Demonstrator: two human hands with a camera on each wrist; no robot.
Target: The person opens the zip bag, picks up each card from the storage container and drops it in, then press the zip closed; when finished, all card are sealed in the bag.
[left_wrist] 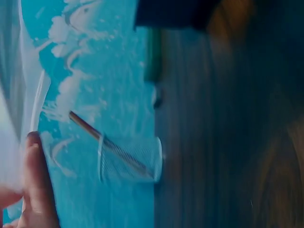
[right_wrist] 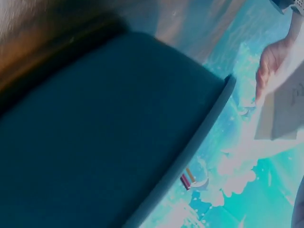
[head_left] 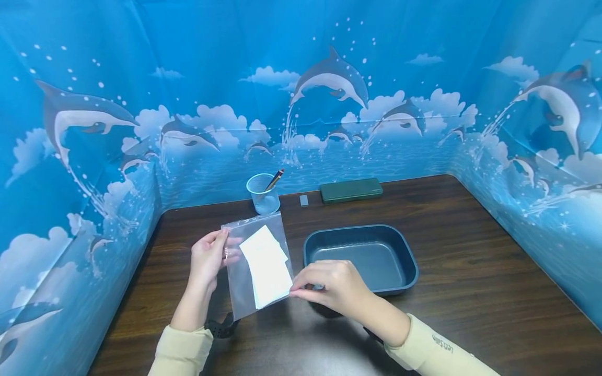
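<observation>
A clear zip-top plastic bag [head_left: 240,295] is held up over the table, tilted, with white paper pieces [head_left: 269,269] overlapping inside it. My left hand [head_left: 207,261] pinches the bag near its upper left corner, thumb in front and fingers showing through the plastic. At the lower right corner, my right hand [head_left: 334,284] pinches the bag between thumb and fingertips. In the left wrist view, the left hand [left_wrist: 38,185] and the bag's edge [left_wrist: 35,102] show at the far left. Handwriting is faintly visible on the paper [right_wrist: 287,104] in the right wrist view.
A dark blue rectangular bin [head_left: 409,256] stands behind my right hand. Farther back are a mesh pen cup [head_left: 264,201] with pencils [head_left: 275,179], a small grey-blue block [head_left: 303,200] and a green case [head_left: 351,190]. A dolphin-print curtain [head_left: 226,156] encloses the table.
</observation>
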